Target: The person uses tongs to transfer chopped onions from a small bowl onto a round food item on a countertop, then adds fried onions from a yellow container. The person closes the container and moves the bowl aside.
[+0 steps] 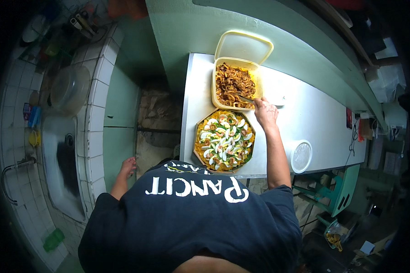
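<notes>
1. Nearest, beside the near left corner of the tabletop (pixel 323 118), the left hand (pixel 129 166) is held just off the edge. Nothing is seen in it; its fingers look curled, but whether they touch one another cannot be told.
2. At that near left corner, an octagonal tray (pixel 197 154) is set, filled with orange-yellow noodles (pixel 212 119) and topped with white egg slices (pixel 221 151), greens and browned rings. It is judged heavy and easily disarranged, best supported under two opposite sides.
3. Farther right, by the near edge, a round white-lidded tub (pixel 300 156) is placed.
4. Beyond the tray, a metal utensil (pixel 247 98) is clamped by the bent fingers of the right hand (pixel 265 111). It is judged light and stiff, best gripped by its handle; its tip is hidden among the food.
5. Toward the far left corner, brown, glossy curled rings (pixel 234 82) are heaped in a pale-yellow plastic container (pixel 234 108). They are judged soft and slippery; the container is best steadied by its walls.
6. At the far edge, its translucent lid (pixel 244 46) is stood upright against the green wall (pixel 187 27).
</notes>
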The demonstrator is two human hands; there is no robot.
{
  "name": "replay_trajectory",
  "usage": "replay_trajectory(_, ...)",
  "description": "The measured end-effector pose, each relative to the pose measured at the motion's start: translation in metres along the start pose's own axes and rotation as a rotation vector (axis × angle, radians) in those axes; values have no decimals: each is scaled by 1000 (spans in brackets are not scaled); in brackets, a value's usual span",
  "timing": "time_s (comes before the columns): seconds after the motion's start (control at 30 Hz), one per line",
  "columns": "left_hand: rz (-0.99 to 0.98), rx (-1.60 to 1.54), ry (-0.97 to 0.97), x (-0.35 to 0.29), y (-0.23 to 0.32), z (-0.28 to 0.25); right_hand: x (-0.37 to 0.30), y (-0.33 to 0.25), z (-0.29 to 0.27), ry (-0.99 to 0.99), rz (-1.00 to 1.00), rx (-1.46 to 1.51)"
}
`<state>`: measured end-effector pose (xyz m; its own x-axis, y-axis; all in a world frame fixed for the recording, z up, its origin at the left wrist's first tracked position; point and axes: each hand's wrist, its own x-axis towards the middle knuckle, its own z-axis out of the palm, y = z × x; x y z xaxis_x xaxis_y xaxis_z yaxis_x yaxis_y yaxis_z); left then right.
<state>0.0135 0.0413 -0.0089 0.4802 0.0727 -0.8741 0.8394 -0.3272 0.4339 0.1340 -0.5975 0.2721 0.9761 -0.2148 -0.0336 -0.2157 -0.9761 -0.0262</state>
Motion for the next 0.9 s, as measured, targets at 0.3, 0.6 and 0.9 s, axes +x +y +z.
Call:
replay_trajectory(0.3, -100, 186, -7, -31, -6, -2, 41, -7, -48, 141, 146, 5)
replay_trajectory(0.6, -120, 71, 13, -20, -10, 4, 43, -7, -33, -67, 131, 124)
replay_trajectory(0.9, -68, 75, -14, -2, -5, 8, 69, -23, -17, 6, 246, 69)
